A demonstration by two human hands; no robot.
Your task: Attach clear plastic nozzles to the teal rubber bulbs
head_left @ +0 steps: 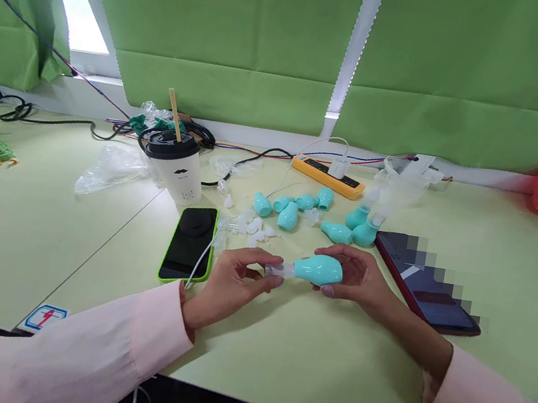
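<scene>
In front of me, my left hand (pixel 242 278) pinches the clear nozzle end of a turquoise nasal aspirator (pixel 319 270), which lies level above the table. My right hand (pixel 363 279) has its thumb and fingers around the rounded bulb end. Just beyond my hands lie several loose turquoise bulbs (pixel 287 216), with small white and clear plastic parts (pixel 255 230) to their left. Two bulbs with clear nozzles fitted (pixel 365 232) stand to the right, beside another turquoise bulb (pixel 337 232) on its side.
A green-edged phone (pixel 188 243) with a white cable lies left of my hands; a dark red-edged phone (pixel 431 286) lies right. Behind are a lidded paper cup (pixel 176 174), an orange power strip (pixel 328 176) and clear plastic bags (pixel 112 170). Green curtains (pixel 223 33) hang beyond the table.
</scene>
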